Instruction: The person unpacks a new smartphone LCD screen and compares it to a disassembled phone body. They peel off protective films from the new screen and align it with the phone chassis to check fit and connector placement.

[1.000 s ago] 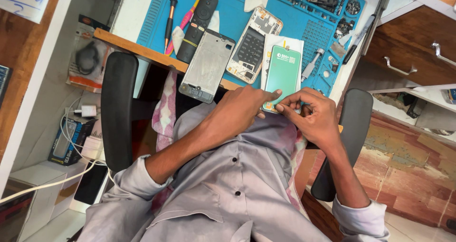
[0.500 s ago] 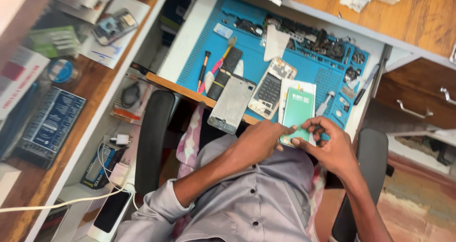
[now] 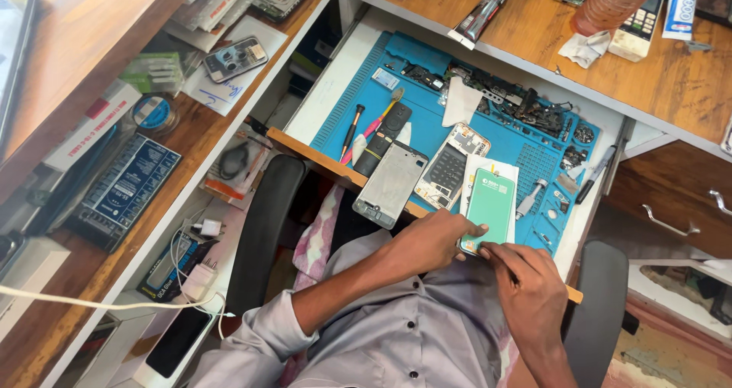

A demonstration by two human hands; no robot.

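Both hands are working the near end of a green phone panel at the front lip of a crowded blue repair mat.

Going left to right: a grey phone frame [image 3: 391, 184] is lying over the wooden front edge [image 3: 305, 150], partly hanging past it toward the lap, so a nudge from the forearm could tip it off. The left hand [image 3: 427, 243] is curling over the green panel [image 3: 489, 207], fingertips pressing its lower left corner. The right hand [image 3: 526, 281] is pinching at the same end, though I cannot tell whether it is gripping a tool. The panel is sitting on a white sheet [image 3: 509, 176], beside an opened phone [image 3: 450, 167]; prying too hard could flex or crack it. Screwdrivers [image 3: 526, 202] and small parts [image 3: 560, 182] are crowding the right; open room is lying only toward the lap.
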